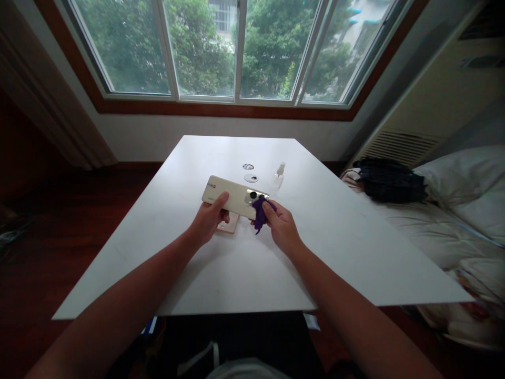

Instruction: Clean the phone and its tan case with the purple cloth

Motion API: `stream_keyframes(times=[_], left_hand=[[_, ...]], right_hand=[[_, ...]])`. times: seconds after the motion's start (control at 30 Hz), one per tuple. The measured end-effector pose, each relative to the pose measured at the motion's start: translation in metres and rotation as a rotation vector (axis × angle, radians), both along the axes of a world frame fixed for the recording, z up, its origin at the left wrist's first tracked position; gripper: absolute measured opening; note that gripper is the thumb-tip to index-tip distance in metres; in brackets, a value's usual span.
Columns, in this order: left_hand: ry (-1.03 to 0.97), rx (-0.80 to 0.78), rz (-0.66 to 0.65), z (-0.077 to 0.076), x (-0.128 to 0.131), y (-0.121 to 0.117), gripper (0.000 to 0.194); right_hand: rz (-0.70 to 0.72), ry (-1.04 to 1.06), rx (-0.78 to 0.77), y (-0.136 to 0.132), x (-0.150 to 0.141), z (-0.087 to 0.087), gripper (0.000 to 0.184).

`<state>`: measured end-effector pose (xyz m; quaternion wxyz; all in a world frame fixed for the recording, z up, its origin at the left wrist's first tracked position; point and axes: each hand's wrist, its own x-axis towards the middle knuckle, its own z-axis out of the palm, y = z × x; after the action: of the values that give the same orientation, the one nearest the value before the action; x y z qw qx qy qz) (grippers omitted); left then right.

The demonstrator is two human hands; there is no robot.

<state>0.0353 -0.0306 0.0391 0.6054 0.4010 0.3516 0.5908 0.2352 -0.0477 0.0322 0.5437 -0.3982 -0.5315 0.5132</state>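
Note:
A cream-coloured smartphone (233, 198) is held sideways above the table, its back and camera lenses turned up toward me. My left hand (209, 217) grips its left part, thumb on top. My right hand (282, 223) pinches a purple cloth (260, 213) against the camera end, covering part of the lenses. Below the phone lies a pinkish flat item (229, 224), partly hidden by the phone and my left hand; its kind I cannot make out.
On the white table (158, 252), a clear spray bottle (278, 177) stands beyond my right hand. Two small round items, one silvery disc (248, 167) and another disc (251, 178), lie behind the phone. A bed with a dark bundle (390, 180) is at the right.

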Motion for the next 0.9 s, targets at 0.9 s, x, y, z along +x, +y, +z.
stream_keyframes(times=[0.9], left_hand=[[0.064, -0.014, 0.017, -0.0065, 0.0067, -0.0025, 0.048]], right_hand=[[-0.092, -0.028, -0.033, 0.0073, -0.0015, -0.0016, 0.051]])
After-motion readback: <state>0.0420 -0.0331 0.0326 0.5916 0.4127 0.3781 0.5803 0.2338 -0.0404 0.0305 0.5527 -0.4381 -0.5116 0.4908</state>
